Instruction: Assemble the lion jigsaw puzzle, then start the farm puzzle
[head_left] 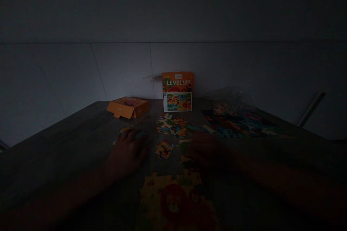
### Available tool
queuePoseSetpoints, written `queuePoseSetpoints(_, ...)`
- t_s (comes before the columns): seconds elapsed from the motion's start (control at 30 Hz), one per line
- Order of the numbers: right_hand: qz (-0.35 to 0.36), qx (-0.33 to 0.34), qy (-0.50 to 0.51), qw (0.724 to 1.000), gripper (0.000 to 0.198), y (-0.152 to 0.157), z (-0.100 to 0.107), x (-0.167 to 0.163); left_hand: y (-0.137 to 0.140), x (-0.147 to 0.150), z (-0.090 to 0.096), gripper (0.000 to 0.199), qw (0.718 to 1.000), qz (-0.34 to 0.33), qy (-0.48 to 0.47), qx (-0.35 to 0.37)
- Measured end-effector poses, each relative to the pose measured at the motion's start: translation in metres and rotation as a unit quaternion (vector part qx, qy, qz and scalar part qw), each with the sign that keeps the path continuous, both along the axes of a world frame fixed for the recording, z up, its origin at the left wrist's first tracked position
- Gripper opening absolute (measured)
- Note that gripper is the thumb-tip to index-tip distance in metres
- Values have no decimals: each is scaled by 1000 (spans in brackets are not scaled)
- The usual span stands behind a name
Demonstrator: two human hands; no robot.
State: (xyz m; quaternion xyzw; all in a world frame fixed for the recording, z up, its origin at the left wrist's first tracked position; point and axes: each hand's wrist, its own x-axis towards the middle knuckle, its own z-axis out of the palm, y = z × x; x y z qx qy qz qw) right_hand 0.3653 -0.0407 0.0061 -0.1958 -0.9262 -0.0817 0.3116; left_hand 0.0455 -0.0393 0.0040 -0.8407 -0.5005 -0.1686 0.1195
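Note:
The picture is very dark. My left hand (128, 151) lies low over the table, its fingers loosely spread at the near edge of a group of jigsaw pieces (139, 133). No piece shows in its grasp. My right hand (203, 148) is beside a green-and-yellow jigsaw piece (184, 147) at the upper right of the partly joined puzzle; its fingers are blurred, so their grip is hidden. Between the hands lies a small cluster of pieces (164, 149). Nearest me is the joined puzzle section (173, 200) with a red-maned lion.
Loose pieces (176, 126) lie farther back. Behind them stand a picture card (178, 101) and an orange "LEVEL UP!" box (178, 82). An orange box (128, 106) lies back left. At right are a dark colourful puzzle (246, 124) and crumpled clear plastic (230, 101).

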Motion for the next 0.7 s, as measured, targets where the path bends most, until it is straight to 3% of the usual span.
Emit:
queuePoseSetpoints(0.07, -49, 23, 58, 997, 33, 3, -3, 3, 12, -8, -3, 43, 996, 77, 12, -33)
queuePoseSetpoints(0.13, -77, 28, 80, 993, 33, 7, -6, 5, 21, -12, -6, 48, 992, 100, 14, -75)
queuePoseSetpoints(0.43, -75, 33, 52, 995, 39, 8, -8, 2, 26, -12, -6, 44, 994, 42, -13, -100)
queuePoseSetpoints(0.63, -79, 33, 57, 995, 36, 8, -7, 3, 32, -13, 1, 59, 974, 181, -39, -132)
queuePoseSetpoints(0.7, -83, 36, 53, 995, 36, 8, -6, 3, 34, -13, 3, 54, 970, 190, -31, -146)
